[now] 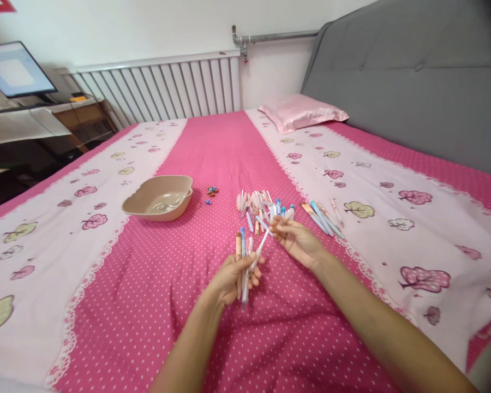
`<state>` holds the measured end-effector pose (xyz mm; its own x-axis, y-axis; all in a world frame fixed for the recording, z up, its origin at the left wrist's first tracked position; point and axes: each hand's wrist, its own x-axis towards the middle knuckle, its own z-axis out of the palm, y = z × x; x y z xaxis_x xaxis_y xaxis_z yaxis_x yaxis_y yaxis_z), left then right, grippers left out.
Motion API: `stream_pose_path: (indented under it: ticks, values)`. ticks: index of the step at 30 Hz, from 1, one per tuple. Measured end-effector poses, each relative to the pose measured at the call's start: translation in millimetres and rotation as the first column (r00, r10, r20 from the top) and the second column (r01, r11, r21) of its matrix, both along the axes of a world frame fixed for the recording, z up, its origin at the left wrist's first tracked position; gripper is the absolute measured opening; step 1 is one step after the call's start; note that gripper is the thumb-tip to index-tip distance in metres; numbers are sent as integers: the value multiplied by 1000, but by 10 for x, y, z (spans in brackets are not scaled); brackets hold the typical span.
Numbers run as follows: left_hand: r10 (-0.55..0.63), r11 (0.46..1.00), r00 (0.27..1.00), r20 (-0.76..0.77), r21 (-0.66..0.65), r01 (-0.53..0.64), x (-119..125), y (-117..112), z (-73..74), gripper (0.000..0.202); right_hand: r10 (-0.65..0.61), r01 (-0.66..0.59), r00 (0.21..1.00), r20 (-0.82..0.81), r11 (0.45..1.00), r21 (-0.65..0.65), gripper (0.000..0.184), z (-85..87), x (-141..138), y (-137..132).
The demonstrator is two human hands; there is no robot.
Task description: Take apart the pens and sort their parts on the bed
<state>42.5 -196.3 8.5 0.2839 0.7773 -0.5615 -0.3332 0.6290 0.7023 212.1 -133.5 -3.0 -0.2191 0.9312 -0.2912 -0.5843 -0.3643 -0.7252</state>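
Observation:
My left hand (pixel 231 278) is closed around a small bunch of pens (pixel 243 256), which stand up out of the fist over the pink dotted bedspread. My right hand (pixel 297 239) pinches the upper end of one slanted white pen (pixel 261 248) whose lower end reaches into the left hand's bunch. Just beyond both hands lies a loose pile of pens (pixel 259 204). A second, smaller row of pens (pixel 323 217) lies to the right of the pile.
A beige bowl (pixel 159 199) with pale contents sits left of the pile, a few small coloured bits (pixel 211 192) beside it. A pink pillow (pixel 303 112) lies by the grey headboard (pixel 413 76). A radiator (pixel 159 87) and a desk with a monitor (pixel 16 68) stand behind.

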Motion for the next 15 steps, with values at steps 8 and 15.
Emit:
stream_pose_path:
  ticks: [8, 15]
  values:
    - [9, 999, 1000, -6, 34, -9, 7, 11, -24, 18, 252, -251, 968, -6, 959, -133, 6, -9, -58, -102]
    - [-33, 999, 998, -44, 31, 35, 7, 1, -23, 17, 72, -92, 965, 252, 994, 67, 27, 18, 43, -33]
